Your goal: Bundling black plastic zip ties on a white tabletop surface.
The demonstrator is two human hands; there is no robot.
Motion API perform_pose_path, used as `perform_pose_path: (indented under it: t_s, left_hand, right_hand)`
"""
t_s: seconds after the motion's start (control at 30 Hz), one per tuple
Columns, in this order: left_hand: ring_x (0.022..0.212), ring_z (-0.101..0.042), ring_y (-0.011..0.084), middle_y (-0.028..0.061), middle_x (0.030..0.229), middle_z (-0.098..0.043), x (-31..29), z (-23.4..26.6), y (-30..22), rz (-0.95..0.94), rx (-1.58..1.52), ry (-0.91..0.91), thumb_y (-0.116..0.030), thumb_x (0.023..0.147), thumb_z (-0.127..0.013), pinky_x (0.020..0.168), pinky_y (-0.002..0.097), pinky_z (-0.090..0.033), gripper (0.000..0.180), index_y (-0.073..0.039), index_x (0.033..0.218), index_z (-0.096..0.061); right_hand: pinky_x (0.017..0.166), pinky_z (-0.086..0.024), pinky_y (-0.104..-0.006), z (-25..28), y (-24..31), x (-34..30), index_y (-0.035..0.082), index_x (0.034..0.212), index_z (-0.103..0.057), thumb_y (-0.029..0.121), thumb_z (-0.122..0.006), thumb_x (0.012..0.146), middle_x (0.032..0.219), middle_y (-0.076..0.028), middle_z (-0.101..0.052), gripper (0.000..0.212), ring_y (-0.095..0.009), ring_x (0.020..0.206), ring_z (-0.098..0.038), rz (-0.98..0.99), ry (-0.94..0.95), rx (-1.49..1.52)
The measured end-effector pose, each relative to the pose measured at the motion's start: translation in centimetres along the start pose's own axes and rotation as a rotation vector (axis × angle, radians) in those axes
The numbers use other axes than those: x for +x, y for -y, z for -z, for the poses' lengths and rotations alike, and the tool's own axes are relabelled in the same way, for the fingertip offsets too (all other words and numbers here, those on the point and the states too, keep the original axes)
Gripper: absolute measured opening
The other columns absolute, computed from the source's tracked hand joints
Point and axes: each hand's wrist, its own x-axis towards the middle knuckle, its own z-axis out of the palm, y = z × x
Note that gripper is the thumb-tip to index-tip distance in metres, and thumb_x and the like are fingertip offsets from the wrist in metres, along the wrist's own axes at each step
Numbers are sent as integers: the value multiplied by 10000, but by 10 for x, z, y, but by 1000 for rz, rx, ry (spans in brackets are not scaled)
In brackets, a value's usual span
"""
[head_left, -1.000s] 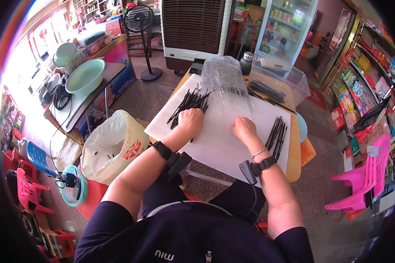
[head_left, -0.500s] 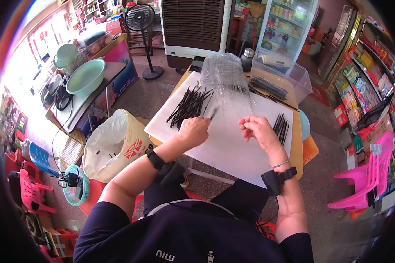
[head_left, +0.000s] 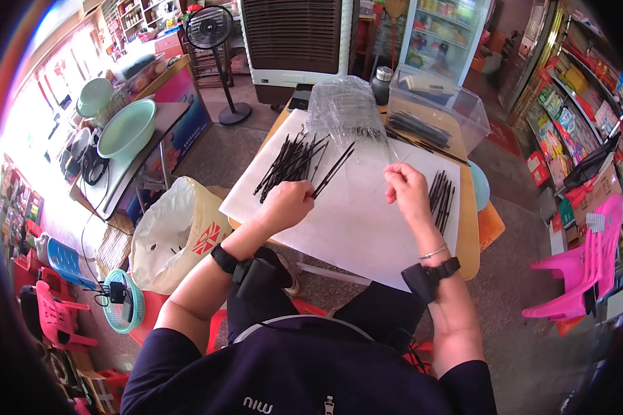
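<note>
My left hand [head_left: 287, 205] is closed around a few thin black sticks [head_left: 336, 168], which point up and to the right from the fist. Beside it, a loose pile of similar black sticks [head_left: 282, 166] lies on a white sheet [head_left: 353, 238] over the table. My right hand [head_left: 408, 188] hovers above the sheet, fingertips pinched on something thin and clear, too faint to name. Just right of that hand lies a smaller row of black sticks [head_left: 441, 197]. Behind both hands rests a crumpled clear plastic bag [head_left: 342, 104] with thin strips inside.
A clear plastic bin [head_left: 467, 114] and a dark bottle [head_left: 381, 86] stand at the table's far side. To the left are an open pale sack [head_left: 166, 238] and a side table with a green basin [head_left: 128, 130]. Pink chairs [head_left: 585, 259] stand at right.
My left hand has drawn slightly left and nearer, and the sticks in it now show clearly above the sheet. My right hand has risen a little away from me, still pinched.
</note>
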Motion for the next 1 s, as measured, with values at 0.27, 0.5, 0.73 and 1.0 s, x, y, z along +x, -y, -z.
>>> perform_pose_path:
  t_s: [0.27,0.5,0.73,1.0]
  left_hand:
    - [764,-653,174,81,914,-608,38,-44,-2,131,-1067,204,-118,958,-487,657,284,-554,223,8,1141,-509]
    - [841,-628,154,92,968,-617,47,-66,0,131,-1115,181,-82,952,-497,750,270,-529,248,16,1180,-498]
    - [920,-624,167,112,1028,-607,44,-55,-6,127,-1175,260,-13,932,-479,813,269,-520,318,27,1247,-454]
    - [961,-625,175,117,1050,-605,44,-51,-8,139,-1321,325,32,916,-463,859,261,-515,349,26,1263,-431]
  right_hand:
    - [525,-536,-270,-16,-23,22,2,900,-608,67,-587,872,739,-51,-618,73,-124,594,-607,-40,-90,-19]
    - [594,-551,-287,-19,-32,28,10,966,-561,65,-578,882,827,-82,-625,102,-156,677,-624,-92,-41,447]
    - [573,-536,-268,-16,-37,29,24,950,-568,75,-587,880,831,-75,-637,89,-121,654,-613,-182,154,495]
    - [533,-512,-257,-18,-40,28,24,931,-568,99,-576,884,812,-71,-636,88,-118,633,-605,-254,158,397]
